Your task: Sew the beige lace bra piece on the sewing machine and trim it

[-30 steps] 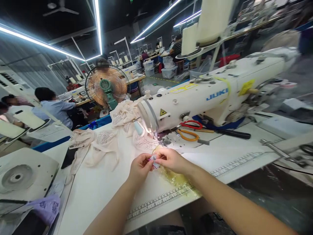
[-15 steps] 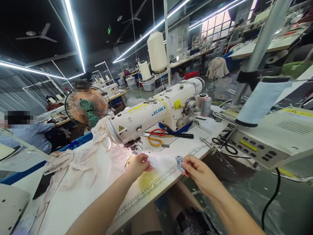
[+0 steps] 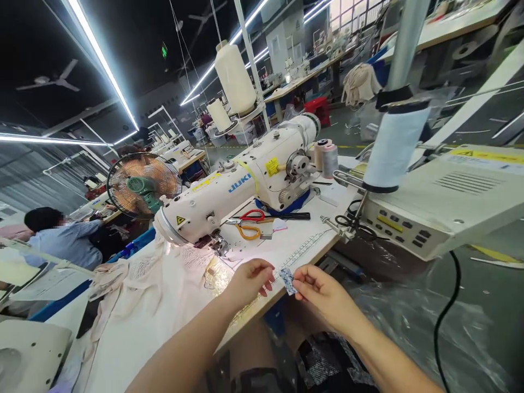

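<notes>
In my right hand (image 3: 323, 289) I pinch a small blue-and-white patterned piece (image 3: 288, 280) between thumb and fingertips, just over the table's front edge. My left hand (image 3: 251, 281) is open, fingers loosely curled, close to the left of that piece with a small gap between. Beyond it stands the white sewing machine (image 3: 229, 194). Pale pink lace fabric (image 3: 190, 257) lies under and left of its needle area. A crinkled, shiny yellowish patch (image 3: 219, 274) is beside my left wrist. A small white piece with a pinkish edge (image 3: 279, 224) lies by the scissors.
Red-handled scissors (image 3: 251, 215) and a yellow-handled tool (image 3: 248, 233) lie before the machine. Thread spools (image 3: 329, 161) stand behind it. A control box (image 3: 442, 196) is at right, a fan (image 3: 141, 185) at left. A seated person (image 3: 67, 237) is further left.
My left hand has moved right, towards the patterned piece, and its fingers have loosened. The small white piece now lies by the scissors. The view has turned right and down.
</notes>
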Action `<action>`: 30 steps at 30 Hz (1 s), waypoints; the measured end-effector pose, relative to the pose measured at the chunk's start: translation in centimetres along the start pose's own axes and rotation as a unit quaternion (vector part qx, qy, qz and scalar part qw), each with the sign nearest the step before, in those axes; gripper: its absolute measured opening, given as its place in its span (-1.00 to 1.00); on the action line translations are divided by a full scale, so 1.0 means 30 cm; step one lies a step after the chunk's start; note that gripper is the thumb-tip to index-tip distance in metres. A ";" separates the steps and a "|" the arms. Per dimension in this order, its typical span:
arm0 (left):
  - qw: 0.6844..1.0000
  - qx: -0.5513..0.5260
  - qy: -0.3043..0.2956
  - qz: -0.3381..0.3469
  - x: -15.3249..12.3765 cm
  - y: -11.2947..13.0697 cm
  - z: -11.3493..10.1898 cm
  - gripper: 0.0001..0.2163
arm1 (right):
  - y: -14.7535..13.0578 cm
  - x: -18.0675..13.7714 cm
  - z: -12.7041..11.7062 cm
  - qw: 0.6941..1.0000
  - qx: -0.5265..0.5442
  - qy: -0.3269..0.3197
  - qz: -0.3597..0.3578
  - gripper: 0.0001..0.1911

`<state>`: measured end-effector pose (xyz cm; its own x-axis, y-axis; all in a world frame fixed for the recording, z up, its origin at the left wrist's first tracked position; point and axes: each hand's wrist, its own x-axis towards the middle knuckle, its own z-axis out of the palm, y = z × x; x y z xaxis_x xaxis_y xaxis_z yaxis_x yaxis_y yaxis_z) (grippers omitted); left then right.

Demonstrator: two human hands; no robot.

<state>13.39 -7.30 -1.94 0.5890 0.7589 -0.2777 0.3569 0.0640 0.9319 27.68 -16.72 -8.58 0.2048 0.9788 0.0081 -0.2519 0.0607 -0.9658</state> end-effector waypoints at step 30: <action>0.993 -0.048 0.108 -0.022 -0.181 -0.116 -0.088 -0.84 | 0.055 -0.027 0.278 0.872 -0.406 -0.003 -0.273 -0.89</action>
<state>7.02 -9.94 -3.07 0.4022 0.8744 -0.2714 0.3013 0.1535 0.9411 19.21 -15.80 -8.02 0.0793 0.8484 0.5233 0.6350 0.3617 -0.6826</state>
